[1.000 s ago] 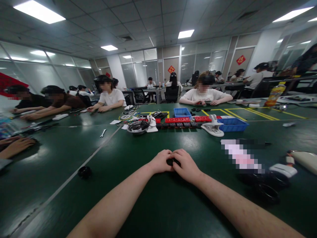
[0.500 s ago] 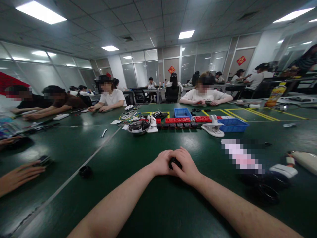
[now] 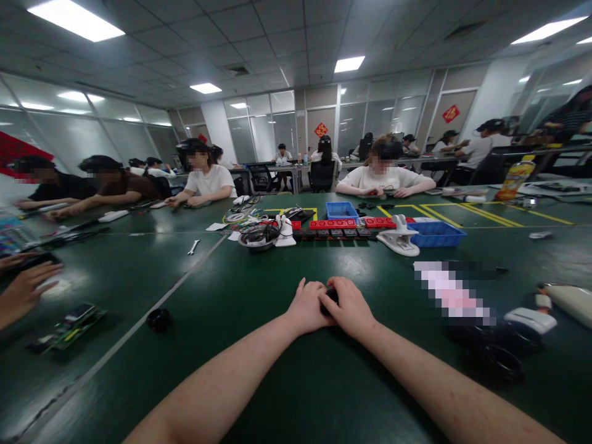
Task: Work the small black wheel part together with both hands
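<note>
From the head camera, both forearms reach forward over the dark green table [image 3: 259,394] and meet at its middle, where the left hand [image 3: 308,306] and the right hand [image 3: 351,306] are pressed close together, fingers curled, around a small black part [image 3: 329,296]. Only a sliver of that part shows between the thumbs, so its shape cannot be told; it sits low, at or just above the tabletop. Both hands grip it, the left from the left side and the right from the right. To the near left lies a small black ring [image 3: 158,319], well apart from the hands. At the far left edge a co-worker's hand [image 3: 23,291] hovers with fingers spread, near a green circuit board [image 3: 69,324]. Farther off, beyond the hands, stand a bowl of cables [image 3: 258,237], a row of red blocks [image 3: 333,224], a white clip-like tool [image 3: 400,239] and a blue tray [image 3: 435,233]. To the near right lie black rings [image 3: 502,361] and a white device [image 3: 530,319]. Other people sit at the table's far side.
</note>
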Available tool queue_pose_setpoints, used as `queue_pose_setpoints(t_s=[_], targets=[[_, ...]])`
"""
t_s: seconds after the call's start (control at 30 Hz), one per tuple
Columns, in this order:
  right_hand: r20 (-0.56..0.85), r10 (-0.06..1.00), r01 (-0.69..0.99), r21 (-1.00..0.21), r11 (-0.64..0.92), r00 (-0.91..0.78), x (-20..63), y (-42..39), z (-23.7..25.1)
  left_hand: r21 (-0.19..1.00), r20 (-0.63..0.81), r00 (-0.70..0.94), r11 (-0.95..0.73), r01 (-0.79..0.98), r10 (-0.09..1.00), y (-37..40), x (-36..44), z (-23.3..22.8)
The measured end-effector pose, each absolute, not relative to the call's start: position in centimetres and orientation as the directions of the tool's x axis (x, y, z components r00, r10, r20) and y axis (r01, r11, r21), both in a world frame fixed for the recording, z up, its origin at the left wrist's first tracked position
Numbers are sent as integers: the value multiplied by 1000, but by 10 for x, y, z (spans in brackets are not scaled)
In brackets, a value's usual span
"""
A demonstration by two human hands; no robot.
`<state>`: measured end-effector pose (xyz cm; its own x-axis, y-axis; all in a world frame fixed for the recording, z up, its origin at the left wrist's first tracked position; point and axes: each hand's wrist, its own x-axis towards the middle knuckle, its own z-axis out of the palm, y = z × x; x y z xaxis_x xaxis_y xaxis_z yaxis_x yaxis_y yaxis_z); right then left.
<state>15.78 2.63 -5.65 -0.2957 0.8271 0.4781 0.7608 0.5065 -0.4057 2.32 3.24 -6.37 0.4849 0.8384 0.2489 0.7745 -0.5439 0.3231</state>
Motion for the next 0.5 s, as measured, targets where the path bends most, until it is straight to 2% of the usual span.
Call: queue_pose_setpoints(t_s=[0.3,0.5], targets=[[436,869,753,-484,446,-235,160,31,-59,358,273,420,-497,791,866,35,24,-64],[476,853,772,-452,446,-214,159,30,-59,371,296,457,-542,754,838,39,22,-65]])
